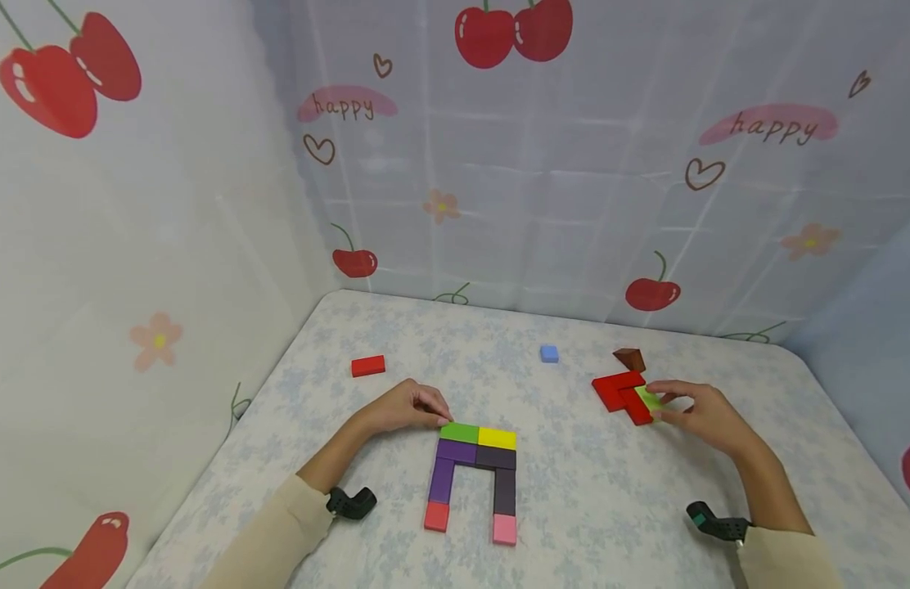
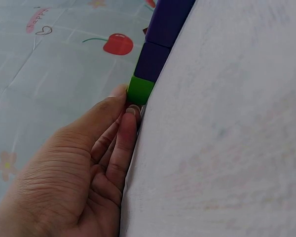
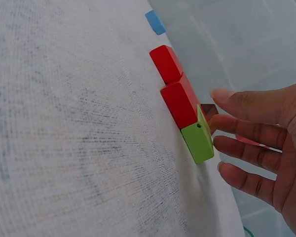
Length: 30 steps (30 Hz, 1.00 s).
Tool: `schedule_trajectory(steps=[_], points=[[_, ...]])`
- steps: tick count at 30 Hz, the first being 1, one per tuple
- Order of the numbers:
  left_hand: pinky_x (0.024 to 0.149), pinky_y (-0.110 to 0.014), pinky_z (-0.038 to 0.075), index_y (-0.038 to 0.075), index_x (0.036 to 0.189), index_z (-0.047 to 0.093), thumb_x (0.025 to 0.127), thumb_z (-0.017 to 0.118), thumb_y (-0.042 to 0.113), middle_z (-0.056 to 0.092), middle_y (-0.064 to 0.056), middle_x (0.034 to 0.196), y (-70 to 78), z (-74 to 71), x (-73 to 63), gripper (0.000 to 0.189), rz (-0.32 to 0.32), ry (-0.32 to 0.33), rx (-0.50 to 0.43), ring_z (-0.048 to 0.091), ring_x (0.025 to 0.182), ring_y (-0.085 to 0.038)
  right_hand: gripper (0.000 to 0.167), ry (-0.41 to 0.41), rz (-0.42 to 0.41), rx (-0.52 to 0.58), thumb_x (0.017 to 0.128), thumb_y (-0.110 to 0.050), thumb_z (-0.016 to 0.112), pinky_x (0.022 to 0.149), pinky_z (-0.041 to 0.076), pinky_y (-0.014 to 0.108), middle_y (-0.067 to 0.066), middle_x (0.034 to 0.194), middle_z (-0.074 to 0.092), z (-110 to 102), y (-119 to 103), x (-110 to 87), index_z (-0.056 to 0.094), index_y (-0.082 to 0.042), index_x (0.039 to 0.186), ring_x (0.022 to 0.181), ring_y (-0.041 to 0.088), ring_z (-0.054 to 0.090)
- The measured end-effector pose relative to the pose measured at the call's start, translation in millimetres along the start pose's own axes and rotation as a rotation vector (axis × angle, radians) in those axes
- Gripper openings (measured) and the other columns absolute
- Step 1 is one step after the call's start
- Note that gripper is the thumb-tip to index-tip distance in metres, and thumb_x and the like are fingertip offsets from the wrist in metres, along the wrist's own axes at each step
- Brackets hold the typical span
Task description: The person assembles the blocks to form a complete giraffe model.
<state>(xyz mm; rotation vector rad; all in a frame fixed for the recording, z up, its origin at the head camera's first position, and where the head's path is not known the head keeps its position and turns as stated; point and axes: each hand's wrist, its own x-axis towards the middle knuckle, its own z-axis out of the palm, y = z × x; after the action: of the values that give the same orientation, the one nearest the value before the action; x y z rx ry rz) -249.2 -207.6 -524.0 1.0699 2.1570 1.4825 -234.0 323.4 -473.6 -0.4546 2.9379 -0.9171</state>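
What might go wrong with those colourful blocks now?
The left hand touches the green block, so a bump might push the yellow block beside it crooked. The right hand is at the lime block, so a push might shift the red blocks against it. The brown block sits close behind those and might get nudged too.

"happy" on a pink streak (image 1: 348, 104) on the curtain (image 1: 543, 155), "happy" on another streak (image 1: 768, 124) farther right, "happy" legible in left wrist view too
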Motion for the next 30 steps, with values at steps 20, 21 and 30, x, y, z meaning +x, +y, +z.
schedule_trajectory(steps=[20, 21, 30], points=[[0.084, -0.031, 0.056, 0.006, 0.107, 0.081, 0.093, 0.075, 0.009, 0.075, -0.007, 0.103, -0.6, 0.1, 1.0, 0.015, -0.010, 0.004, -0.023, 0.068, 0.097, -0.018, 0.045, -0.022, -0.049, -0.056, 0.082, -0.009, 0.084, 0.074, 0.059, 0.042, 0.031, 0.131, 0.057, 4, -4, 2.1, 0.069, 0.001, 0.122, 0.097, 0.034, 0.062], [0.084, -0.031, 0.056, 0.006, 0.107, 0.081, 0.093, 0.075, 0.010, 0.075, -0.008, 0.103, -0.7, 0.0, 1.1, 0.015, -0.006, 0.003, -0.025, 0.069, 0.097, -0.018, 0.046, -0.030, -0.045, -0.055, 0.080, -0.008, 0.086, 0.075, 0.060, 0.043, 0.030, 0.130, 0.057, 4, -5, 1.6, 0.069, 0.001, 0.122, 0.097, 0.035, 0.062], [0.083, -0.032, 0.057, 0.008, 0.106, 0.081, 0.093, 0.075, 0.010, 0.075, -0.004, 0.103, -2.5, 0.5, 0.7, 0.015, -0.004, 0.002, -0.029, 0.069, 0.097, -0.019, 0.056, -0.138, 0.007, -0.035, 0.075, -0.003, 0.087, 0.072, 0.061, 0.042, 0.028, 0.123, 0.060, -4, -6, -4.0, 0.065, 0.001, 0.127, 0.102, 0.039, 0.058]])
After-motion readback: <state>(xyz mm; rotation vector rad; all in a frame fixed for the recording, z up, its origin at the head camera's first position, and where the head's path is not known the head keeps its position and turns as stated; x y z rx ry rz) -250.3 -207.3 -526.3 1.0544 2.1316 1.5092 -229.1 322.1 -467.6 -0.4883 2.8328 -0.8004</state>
